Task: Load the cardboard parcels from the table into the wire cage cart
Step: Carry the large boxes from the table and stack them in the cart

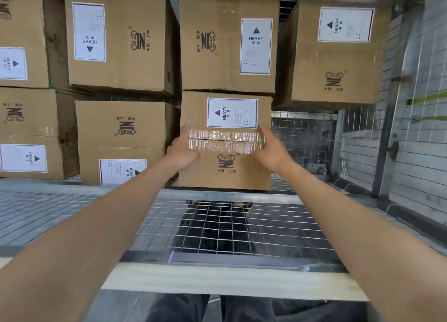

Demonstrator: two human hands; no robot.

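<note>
A cardboard parcel (pixel 226 166) with a white HEAVY label and a clear tape seam sits inside the wire cage cart (pixel 244 227), just behind the cart's front rail. My left hand (pixel 182 149) lies against the parcel's left edge with the fingers stretched forward and the thumb on its top face. My right hand (pixel 270 149) rests flat near the right edge, fingers straight. Several more labelled parcels (pixel 118 45) fill the cage behind and to the left.
The cage's mesh floor and side (pixel 302 133) show bare to the right of the held parcel, under a parcel at the back right (pixel 336 55). A pale table edge (pixel 217 283) runs below the cart's front rail. My dark trousers show through the mesh.
</note>
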